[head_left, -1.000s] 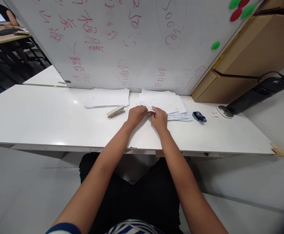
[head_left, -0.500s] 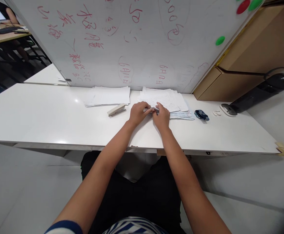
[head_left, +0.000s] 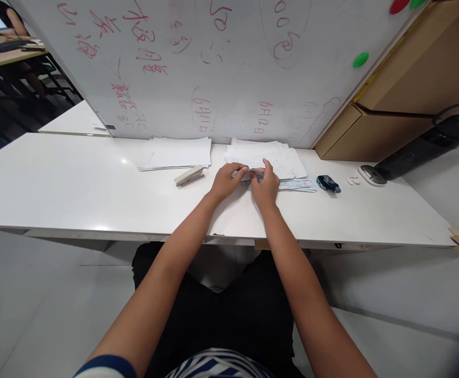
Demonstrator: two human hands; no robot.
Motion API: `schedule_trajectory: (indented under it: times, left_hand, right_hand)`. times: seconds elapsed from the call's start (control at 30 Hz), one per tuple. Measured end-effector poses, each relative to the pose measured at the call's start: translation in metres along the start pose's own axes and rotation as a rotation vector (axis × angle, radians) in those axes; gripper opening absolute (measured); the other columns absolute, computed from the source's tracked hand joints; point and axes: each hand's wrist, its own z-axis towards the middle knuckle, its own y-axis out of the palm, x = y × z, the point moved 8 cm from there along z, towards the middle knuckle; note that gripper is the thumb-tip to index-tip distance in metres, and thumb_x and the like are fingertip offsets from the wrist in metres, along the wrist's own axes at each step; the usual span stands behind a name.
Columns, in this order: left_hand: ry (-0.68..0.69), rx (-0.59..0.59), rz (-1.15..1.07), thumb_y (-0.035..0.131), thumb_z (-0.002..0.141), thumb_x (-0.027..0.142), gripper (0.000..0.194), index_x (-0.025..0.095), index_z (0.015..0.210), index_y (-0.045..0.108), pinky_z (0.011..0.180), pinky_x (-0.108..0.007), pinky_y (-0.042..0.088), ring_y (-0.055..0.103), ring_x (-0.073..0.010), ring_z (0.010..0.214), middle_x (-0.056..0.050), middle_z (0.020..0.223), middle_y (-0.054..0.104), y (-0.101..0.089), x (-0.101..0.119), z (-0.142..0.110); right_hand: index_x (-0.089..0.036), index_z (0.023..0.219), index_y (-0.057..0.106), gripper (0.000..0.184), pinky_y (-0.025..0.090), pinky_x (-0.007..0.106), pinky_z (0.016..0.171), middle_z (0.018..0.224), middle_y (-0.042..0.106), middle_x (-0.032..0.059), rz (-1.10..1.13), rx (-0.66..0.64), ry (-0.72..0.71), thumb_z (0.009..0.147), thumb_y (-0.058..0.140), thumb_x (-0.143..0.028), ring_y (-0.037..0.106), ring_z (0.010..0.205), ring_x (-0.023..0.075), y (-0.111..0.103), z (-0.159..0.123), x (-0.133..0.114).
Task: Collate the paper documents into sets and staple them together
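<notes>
My left hand (head_left: 228, 180) is closed, with thumb and fingers pinching the near left corner of a stack of papers (head_left: 280, 158). My right hand (head_left: 266, 188) grips the same near edge just beside it, its index finger raised over the top sheet. Between the two hands the paper edge is bent upward; how many sheets they hold is hidden. Handwriting shows faintly on the top sheets, and bluish printed sheets stick out underneath at the right. To the left of my left hand lies a beige stapler (head_left: 189, 176), touched by neither hand.
A second stack of white paper (head_left: 180, 153) lies left against the whiteboard (head_left: 237, 73). On the right of the white desk (head_left: 75, 194) are a dark watch (head_left: 327, 184), white earbuds (head_left: 353, 180), a mouse (head_left: 372, 175), a black bottle (head_left: 414, 149) and cardboard boxes (head_left: 379, 134).
Both hands have shifted slightly right and away from me along the stack's near edge, still pinching paper. My right index finger has lifted. The view has moved a little.
</notes>
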Motion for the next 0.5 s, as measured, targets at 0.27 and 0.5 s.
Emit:
schedule_trajectory:
  times: [0.27,0.5]
  left_hand:
    - [-0.069,0.010,-0.038,0.047,0.094,0.038,0.028,0.022,0.090,0.069,0.084,-0.029,0.046,0.062,-0.0170,0.089,-0.002,0.093,0.072,-0.0014,-0.0023,0.0007]
    - [-0.059,0.006,-0.052,0.052,0.091,0.036,0.022,0.022,0.090,0.069,0.086,-0.029,0.045,0.062,-0.0167,0.092,-0.001,0.096,0.072,-0.0014,-0.0013,0.0009]
  right_hand:
    - [-0.020,0.131,0.046,0.048,0.036,0.047,0.100,0.102,0.070,0.0060,-0.001,-0.009,-0.014,0.084,0.053,-0.029,0.062,0.099,0.0232,0.0006,-0.0004,-0.0015]
    - [-0.022,0.132,0.045,0.049,0.037,0.047,0.100,0.103,0.069,0.0057,-0.007,-0.031,0.003,0.085,0.053,-0.031,0.061,0.100,0.0230,0.0015,-0.0006,-0.0016]
